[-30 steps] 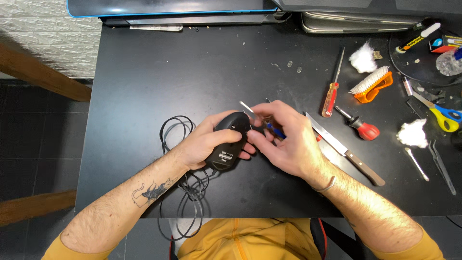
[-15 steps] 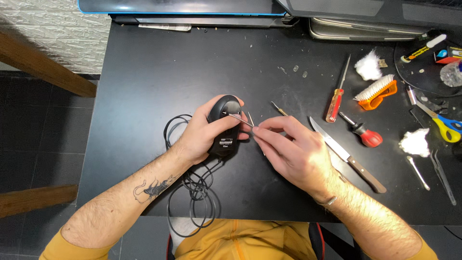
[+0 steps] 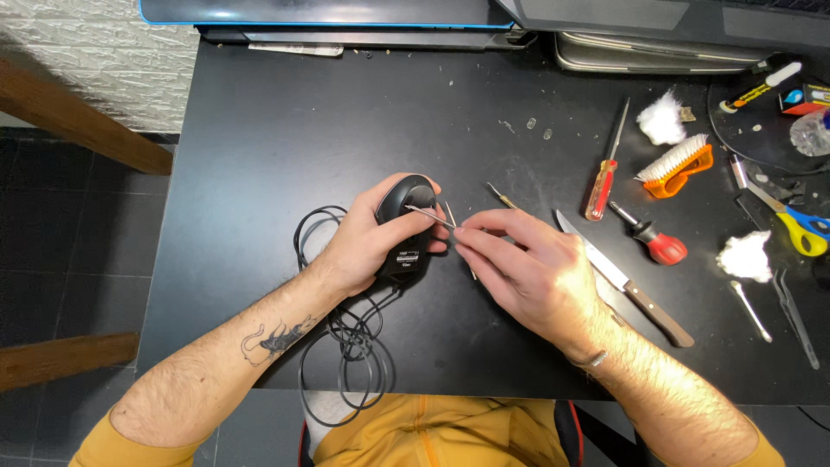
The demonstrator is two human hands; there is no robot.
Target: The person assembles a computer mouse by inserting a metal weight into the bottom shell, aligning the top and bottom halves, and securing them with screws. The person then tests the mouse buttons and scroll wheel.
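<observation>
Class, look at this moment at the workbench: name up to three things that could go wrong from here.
1. The thin metal pick in the right hand points at the left hand gripping the upturned mouse; a slip could jab a finger.
2. The knife lies beside the right wrist, easily brushed.
3. The coiled cable overhangs the table edge and could snag.

- A long screwdriver with a red and yellow handle (image 3: 602, 186) lies on the black tabletop (image 3: 285, 147).
- A short screwdriver with a round red handle (image 3: 659, 245) lies just beside it.
- A knife with a brown wooden handle (image 3: 640, 298) lies near them.
- An orange brush with white bristles (image 3: 676, 167) sits near a fluffy white cotton ball (image 3: 661, 118).
- Scissors with yellow and blue handles (image 3: 800, 227) lie at the right edge.
</observation>
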